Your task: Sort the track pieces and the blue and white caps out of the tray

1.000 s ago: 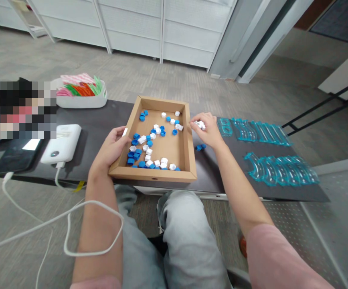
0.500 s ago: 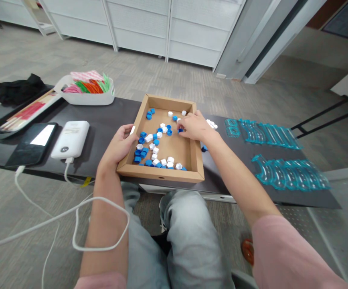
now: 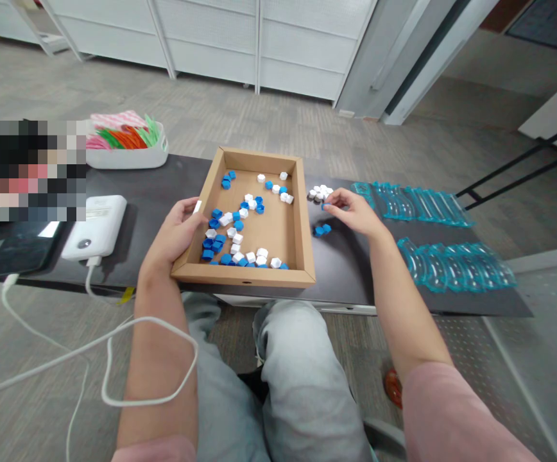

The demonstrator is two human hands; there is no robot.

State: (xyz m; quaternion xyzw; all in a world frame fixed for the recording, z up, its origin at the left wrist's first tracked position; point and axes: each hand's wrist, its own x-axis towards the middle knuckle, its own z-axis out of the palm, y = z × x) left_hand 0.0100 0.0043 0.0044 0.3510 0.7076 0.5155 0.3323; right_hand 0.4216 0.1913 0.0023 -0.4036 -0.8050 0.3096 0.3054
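Note:
A shallow cardboard box (image 3: 243, 276) lies on the dark table, with small blue and white hexagonal pieces scattered inside, mostly at its left and near sides. My left hand (image 3: 176, 232) grips the box's left wall, thumb over the rim. Right of the box, my right hand (image 3: 353, 212) is closed in a pinch on a blue hexagonal piece (image 3: 324, 206), partly hidden by the fingertips. Beside those fingers is a small pile of white hexagonal pieces (image 3: 320, 192) on the table. Just nearer to me lie a few blue hexagonal pieces (image 3: 321, 230).
Two rows of clear teal plastic parts (image 3: 416, 202) lie on the right of the table. At the left are a white power bank (image 3: 96, 226) with a cable (image 3: 151, 319), a dark phone (image 3: 23, 250) and a white basket (image 3: 131, 158) of colourful sticks.
My right hand has moved out of the box to the right, carrying a blue hexagonal piece over the table. The left hand still holds the box wall. The view has shifted slightly.

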